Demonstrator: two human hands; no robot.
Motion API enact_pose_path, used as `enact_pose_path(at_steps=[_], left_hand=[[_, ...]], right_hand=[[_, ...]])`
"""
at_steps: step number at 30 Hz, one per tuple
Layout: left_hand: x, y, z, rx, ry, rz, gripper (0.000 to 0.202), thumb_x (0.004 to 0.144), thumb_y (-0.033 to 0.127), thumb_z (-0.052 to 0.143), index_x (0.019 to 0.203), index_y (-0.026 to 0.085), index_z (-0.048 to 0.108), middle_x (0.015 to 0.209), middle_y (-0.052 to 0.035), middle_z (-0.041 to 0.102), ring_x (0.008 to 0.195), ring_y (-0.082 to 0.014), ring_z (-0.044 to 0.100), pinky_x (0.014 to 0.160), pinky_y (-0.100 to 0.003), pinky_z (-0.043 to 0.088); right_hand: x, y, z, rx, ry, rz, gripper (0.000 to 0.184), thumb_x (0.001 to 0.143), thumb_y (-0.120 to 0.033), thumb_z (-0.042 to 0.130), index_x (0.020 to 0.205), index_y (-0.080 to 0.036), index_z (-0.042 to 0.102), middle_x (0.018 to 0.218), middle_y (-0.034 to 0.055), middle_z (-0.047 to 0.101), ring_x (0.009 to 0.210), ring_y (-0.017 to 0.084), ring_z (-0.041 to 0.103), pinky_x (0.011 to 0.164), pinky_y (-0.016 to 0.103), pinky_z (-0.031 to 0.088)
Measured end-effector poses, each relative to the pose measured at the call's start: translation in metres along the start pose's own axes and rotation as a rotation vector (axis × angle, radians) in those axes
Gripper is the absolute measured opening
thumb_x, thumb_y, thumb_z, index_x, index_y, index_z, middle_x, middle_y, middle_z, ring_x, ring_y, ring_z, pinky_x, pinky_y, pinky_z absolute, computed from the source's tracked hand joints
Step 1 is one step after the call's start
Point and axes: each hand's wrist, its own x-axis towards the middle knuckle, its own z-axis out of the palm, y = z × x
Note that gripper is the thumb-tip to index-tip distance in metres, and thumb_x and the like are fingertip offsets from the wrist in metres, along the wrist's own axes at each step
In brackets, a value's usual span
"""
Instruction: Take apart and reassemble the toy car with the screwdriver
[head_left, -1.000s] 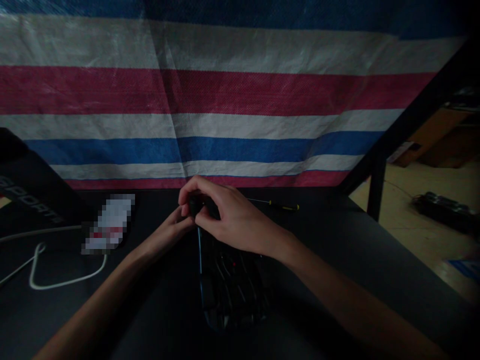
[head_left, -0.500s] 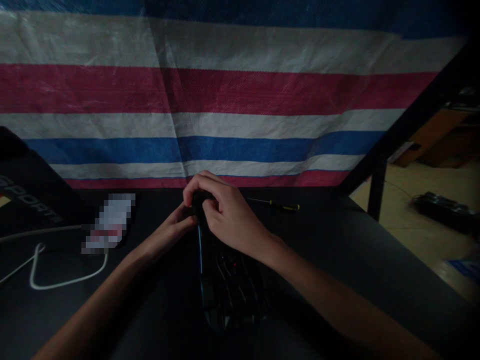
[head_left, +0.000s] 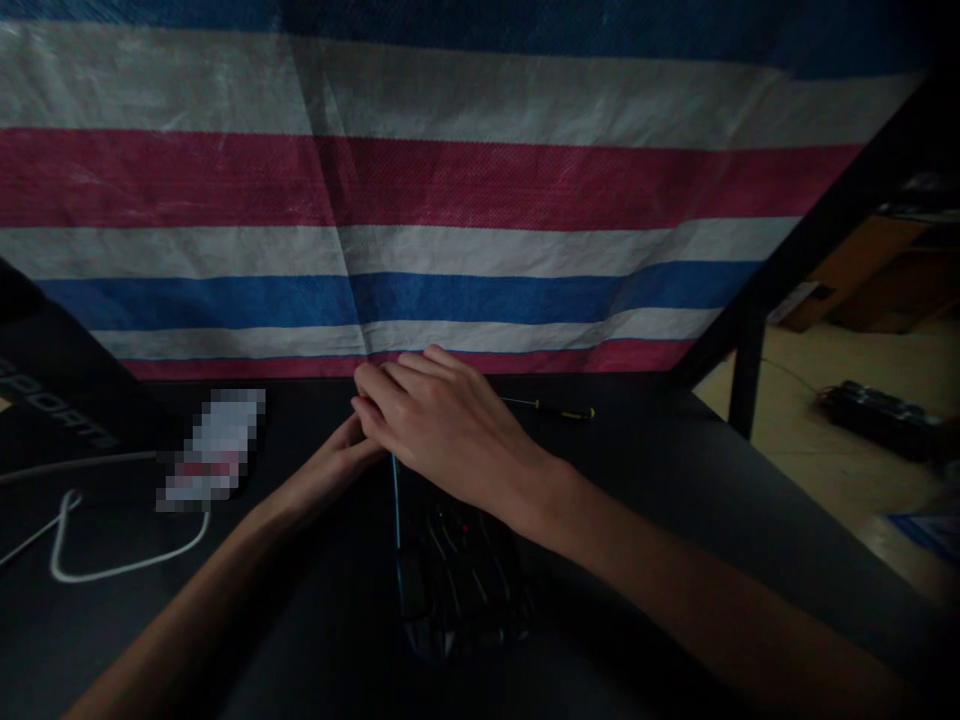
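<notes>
A black toy car (head_left: 469,575) with a blue edge lies on the dark table, its underside seemingly facing up. A tiny red spot and several ridges show on it. Curled over its far left corner, where a wheel sits, is my right hand (head_left: 442,410), fingers bent and closed around that part. My left hand (head_left: 341,455) grips the same corner from the left side, its fingertips tucked beneath the right hand. Both hands cover the far end of the car, and what the fingertips pinch is hidden.
A screwdriver (head_left: 566,410) with a black and yellow handle lies beyond the right hand. On the left are a blurred-out phone (head_left: 214,450), a white cable (head_left: 127,575) and a dark box (head_left: 56,390) with lettering. A striped sheet (head_left: 450,190) hangs behind the table (head_left: 630,480).
My right hand has turned over and slid slightly left, its fingers now covering the wheel that showed before. The left hand stays at the corner. The view has shifted slightly.
</notes>
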Motion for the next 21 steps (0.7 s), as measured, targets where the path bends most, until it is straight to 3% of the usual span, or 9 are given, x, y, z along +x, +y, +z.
enact_pose_path(at_steps=[4,8,13,18,21], left_hand=[[0.001,-0.004,-0.002,0.011,0.046,0.004,0.034,0.081,0.035,0.079,0.111,0.023,0.068,0.107,-0.0057,0.075,0.11,-0.0312,0.068,0.095,-0.04,0.053],[0.0,-0.005,-0.004,0.028,0.029,0.003,0.039,0.078,0.033,0.081,0.112,0.022,0.068,0.11,-0.0065,0.075,0.111,-0.0323,0.068,0.095,-0.04,0.053],[-0.001,0.001,-0.002,0.072,0.103,-0.018,0.029,0.076,0.037,0.082,0.095,0.021,0.068,0.096,-0.0036,0.072,0.101,-0.0298,0.068,0.085,-0.037,0.055],[-0.002,0.005,0.0,0.07,0.082,-0.087,0.041,0.074,0.04,0.084,0.106,0.019,0.068,0.097,-0.0063,0.073,0.097,-0.0289,0.067,0.08,-0.035,0.053],[-0.001,0.003,-0.001,0.07,0.1,-0.088,0.041,0.075,0.041,0.084,0.105,0.02,0.067,0.098,-0.0042,0.072,0.095,-0.0253,0.067,0.082,-0.033,0.051]], right_hand=[[-0.002,0.006,-0.012,0.247,-0.058,-0.01,0.012,0.104,-0.021,0.053,0.113,-0.015,0.059,0.113,0.0068,0.068,0.109,0.02,0.06,0.1,0.035,0.044],[-0.006,0.007,-0.021,0.5,-0.087,0.029,0.023,0.097,-0.008,0.053,0.117,-0.02,0.056,0.12,0.0049,0.065,0.116,0.017,0.059,0.101,0.032,0.046],[-0.005,0.009,-0.018,0.703,-0.093,0.058,0.025,0.087,-0.002,0.049,0.103,-0.02,0.056,0.108,0.0025,0.064,0.101,0.015,0.061,0.089,0.029,0.049],[-0.001,0.011,-0.009,0.914,-0.078,0.102,0.036,0.076,0.005,0.041,0.096,-0.02,0.056,0.091,-0.002,0.063,0.084,0.011,0.062,0.076,0.025,0.048],[0.0,0.013,-0.003,1.015,-0.014,0.127,0.038,0.07,0.005,0.04,0.094,-0.02,0.055,0.095,-0.002,0.061,0.083,0.011,0.062,0.072,0.024,0.048]])
